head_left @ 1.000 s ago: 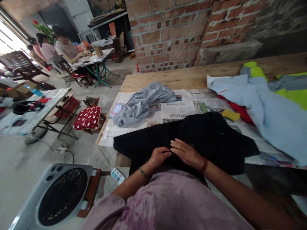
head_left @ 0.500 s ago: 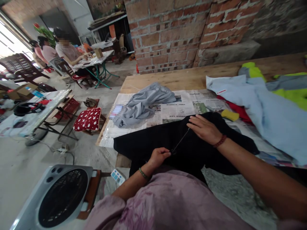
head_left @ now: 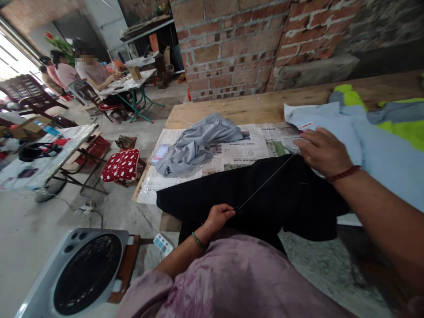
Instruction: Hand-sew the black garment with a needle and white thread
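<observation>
A black cloth garment (head_left: 202, 194) lies over the near edge of the table and hangs down toward my lap. My left hand (head_left: 217, 219) pinches a fold of it between thumb and fingertips. From that pinched spot a thin pale thread (head_left: 265, 184) runs taut up to the right, across the black cloth. My right hand (head_left: 324, 151) is raised at its far end, fingers closed on the thread; whether a needle is in them is too small to see. Behind the right hand lies a light blue garment (head_left: 374, 150).
Crumpled grey cloth (head_left: 202, 139) lies on newspaper (head_left: 251, 148) over the wooden table (head_left: 251, 100). A fan (head_left: 88, 274) and a power strip (head_left: 163, 244) are at lower left. Beyond a red patterned stool (head_left: 121, 165), several people sit, one person (head_left: 96, 75) at a small table.
My right hand has moved up and to the right, away from the black garment, drawing out a longer stretch of thread. My left hand keeps its pinch in the same place.
</observation>
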`<action>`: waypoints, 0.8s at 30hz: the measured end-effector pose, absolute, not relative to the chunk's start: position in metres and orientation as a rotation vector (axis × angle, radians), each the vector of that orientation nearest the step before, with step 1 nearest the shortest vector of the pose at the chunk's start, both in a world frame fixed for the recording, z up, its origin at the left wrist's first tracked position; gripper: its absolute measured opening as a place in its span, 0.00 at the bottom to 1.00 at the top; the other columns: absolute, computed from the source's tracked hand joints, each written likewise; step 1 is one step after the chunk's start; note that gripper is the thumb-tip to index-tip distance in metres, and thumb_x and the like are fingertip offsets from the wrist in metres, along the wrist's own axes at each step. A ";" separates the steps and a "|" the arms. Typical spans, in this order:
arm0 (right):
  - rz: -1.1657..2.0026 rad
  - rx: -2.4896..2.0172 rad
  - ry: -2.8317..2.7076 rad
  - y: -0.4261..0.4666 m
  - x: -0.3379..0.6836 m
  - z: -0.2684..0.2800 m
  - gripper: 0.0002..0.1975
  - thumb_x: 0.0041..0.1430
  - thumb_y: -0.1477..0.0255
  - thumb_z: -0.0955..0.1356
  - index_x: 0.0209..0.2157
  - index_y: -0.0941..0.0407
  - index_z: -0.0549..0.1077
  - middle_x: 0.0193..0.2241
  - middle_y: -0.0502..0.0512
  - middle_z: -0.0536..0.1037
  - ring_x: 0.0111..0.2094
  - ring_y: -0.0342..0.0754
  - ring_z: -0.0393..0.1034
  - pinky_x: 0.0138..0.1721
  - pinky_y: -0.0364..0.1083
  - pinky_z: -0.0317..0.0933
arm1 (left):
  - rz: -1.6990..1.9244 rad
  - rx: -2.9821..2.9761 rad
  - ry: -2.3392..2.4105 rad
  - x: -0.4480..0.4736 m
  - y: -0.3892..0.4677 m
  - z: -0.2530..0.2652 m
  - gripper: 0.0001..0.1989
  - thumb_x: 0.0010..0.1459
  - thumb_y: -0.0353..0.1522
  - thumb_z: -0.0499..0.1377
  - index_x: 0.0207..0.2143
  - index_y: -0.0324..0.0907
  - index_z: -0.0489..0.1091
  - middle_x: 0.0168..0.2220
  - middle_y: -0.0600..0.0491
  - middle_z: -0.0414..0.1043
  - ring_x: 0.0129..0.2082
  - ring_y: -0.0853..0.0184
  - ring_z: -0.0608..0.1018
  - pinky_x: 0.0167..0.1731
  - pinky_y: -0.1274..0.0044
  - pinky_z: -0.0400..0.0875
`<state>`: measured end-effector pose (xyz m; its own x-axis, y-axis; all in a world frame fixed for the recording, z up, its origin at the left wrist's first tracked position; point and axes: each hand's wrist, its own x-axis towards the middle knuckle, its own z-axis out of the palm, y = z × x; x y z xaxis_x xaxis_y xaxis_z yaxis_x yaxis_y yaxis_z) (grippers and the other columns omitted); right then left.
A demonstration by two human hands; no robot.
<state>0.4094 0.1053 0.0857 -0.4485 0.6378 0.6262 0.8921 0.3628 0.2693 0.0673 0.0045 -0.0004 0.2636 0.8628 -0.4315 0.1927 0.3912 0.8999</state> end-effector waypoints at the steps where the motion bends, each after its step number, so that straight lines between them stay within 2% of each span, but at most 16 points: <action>1: -0.833 -1.350 -2.198 0.107 0.413 0.089 0.09 0.56 0.76 0.62 0.36 0.57 0.72 0.40 0.59 0.73 0.49 0.47 0.63 0.55 0.50 0.54 | 0.609 1.114 1.244 0.067 0.004 -0.001 0.08 0.43 0.33 0.60 0.25 0.36 0.71 0.19 0.60 0.61 0.21 0.76 0.60 0.25 0.80 0.54; 8: -0.867 -1.623 -2.101 0.109 0.434 0.108 0.12 0.59 0.75 0.59 0.37 0.61 0.73 0.42 0.61 0.72 0.52 0.44 0.59 0.55 0.48 0.48 | 0.606 1.107 1.251 0.065 0.006 -0.006 0.09 0.42 0.34 0.60 0.26 0.36 0.71 0.19 0.59 0.62 0.21 0.76 0.61 0.25 0.80 0.54; 16: -0.840 -1.830 -2.006 0.108 0.450 0.117 0.13 0.60 0.76 0.58 0.38 0.60 0.72 0.44 0.60 0.72 0.52 0.42 0.57 0.52 0.47 0.50 | 0.615 1.089 1.237 0.066 0.006 -0.004 0.10 0.41 0.35 0.61 0.25 0.36 0.71 0.19 0.59 0.63 0.21 0.76 0.62 0.25 0.80 0.54; 21: -0.736 -1.803 -1.869 0.107 0.436 0.115 0.12 0.58 0.76 0.60 0.38 0.62 0.73 0.41 0.63 0.73 0.46 0.46 0.64 0.50 0.47 0.55 | 0.616 1.097 1.235 0.065 0.005 -0.006 0.10 0.42 0.35 0.61 0.26 0.36 0.71 0.19 0.59 0.63 0.21 0.76 0.62 0.25 0.80 0.54; 24: -0.495 -1.787 -1.843 0.099 0.408 0.104 0.13 0.58 0.74 0.60 0.42 0.61 0.72 0.37 0.62 0.75 0.40 0.47 0.68 0.43 0.46 0.60 | 0.629 1.110 1.239 0.065 0.005 -0.007 0.11 0.42 0.35 0.62 0.26 0.36 0.71 0.19 0.59 0.63 0.21 0.76 0.62 0.25 0.80 0.55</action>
<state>0.4084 0.0987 0.1042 0.0065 0.8030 0.5960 0.9935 0.0625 -0.0951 0.0650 0.0055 -0.0070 0.2638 0.8706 -0.4153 0.1787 0.3790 0.9080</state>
